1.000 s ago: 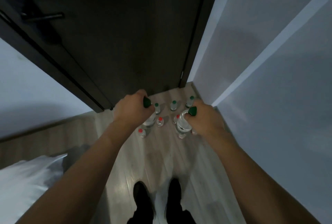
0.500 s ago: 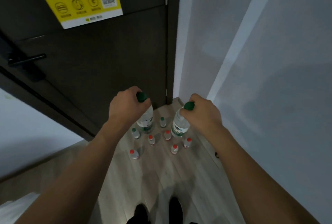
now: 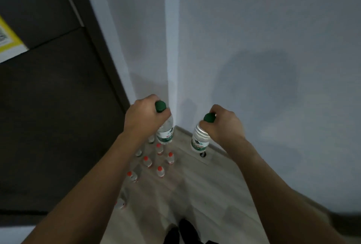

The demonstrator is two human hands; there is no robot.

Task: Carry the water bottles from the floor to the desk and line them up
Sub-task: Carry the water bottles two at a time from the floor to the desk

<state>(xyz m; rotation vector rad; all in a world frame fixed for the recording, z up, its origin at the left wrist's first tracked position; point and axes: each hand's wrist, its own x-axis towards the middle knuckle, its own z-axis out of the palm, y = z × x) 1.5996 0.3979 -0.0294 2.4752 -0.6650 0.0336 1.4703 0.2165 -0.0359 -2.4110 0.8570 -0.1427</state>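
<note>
My left hand grips the neck of a clear water bottle with a green cap and green label, held upright well above the floor. My right hand grips a second green-capped bottle the same way, a little lower and to the right. Below them, several small red-capped bottles stand on the pale wood floor near the door. The desk is out of view.
A dark door with a yellow sticker fills the left side. Grey walls meet in a corner straight ahead. A small dark doorstop sits on the floor by the right wall. My dark shoes show at the bottom.
Both hands have lifted the green-capped bottles higher off the floor. The view has swung right, from the door toward the wall corner.
</note>
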